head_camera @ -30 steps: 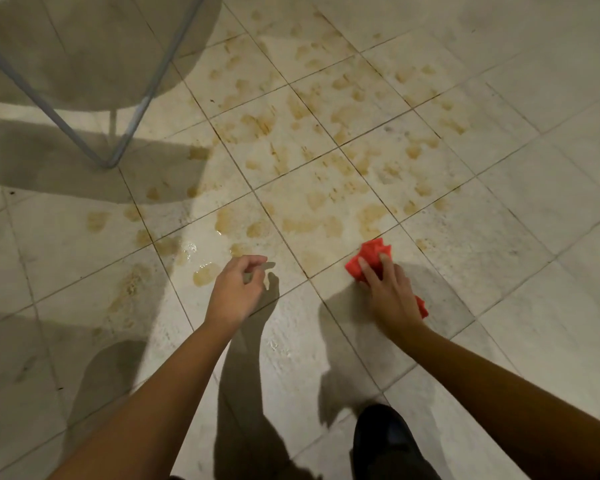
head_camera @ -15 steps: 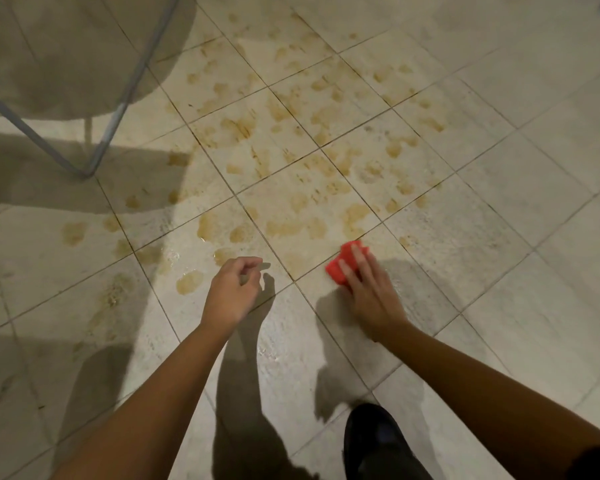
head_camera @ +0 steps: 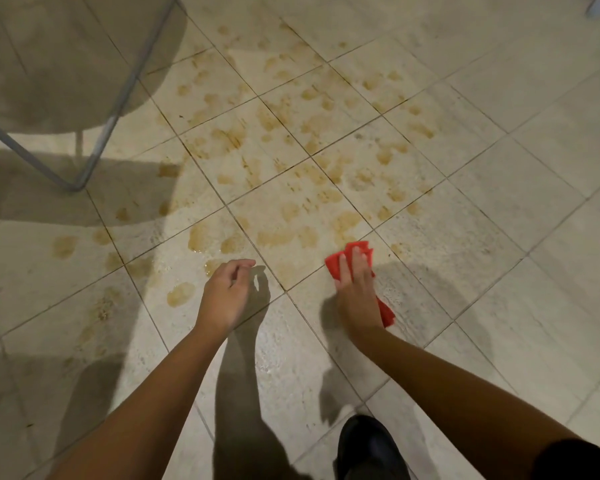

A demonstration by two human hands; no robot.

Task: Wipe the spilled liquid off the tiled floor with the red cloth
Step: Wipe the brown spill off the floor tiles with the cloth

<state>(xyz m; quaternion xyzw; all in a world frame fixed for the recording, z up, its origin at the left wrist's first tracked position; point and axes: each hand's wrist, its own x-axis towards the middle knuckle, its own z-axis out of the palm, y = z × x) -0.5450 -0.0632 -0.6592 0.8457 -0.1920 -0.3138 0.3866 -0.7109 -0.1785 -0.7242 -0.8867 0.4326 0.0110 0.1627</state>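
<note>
Pale square tiles [head_camera: 499,188] with dark grout lines are seen from the head camera, and most of the middle of the floor is covered by spilled liquid [head_camera: 291,174], which shows as many separate tan-brown blotches and streaks spread across several tiles, with a few wet, glossy patches nearest the hands. Grey metal legs [head_camera: 111,116] of some piece of furniture are planted on the tiles at the upper left, and a broad shadow is cast beneath them. The red cloth [head_camera: 352,258] is crumpled into a bunched wad and is pressed flat against the floor at the near right edge of the stained area, just beside the closest blotches; one corner of it sticks out from under the heel of the palm. It is held down by the right hand [head_camera: 355,289], whose fingers are laid close together on top of the fabric. The left hand [head_camera: 224,294] is held above the tiles, apart from the cloth, with its fingers loosely curled inward and nothing gripped. A dark shoe [head_camera: 368,448] is visible at the bottom edge between the forearms.
</note>
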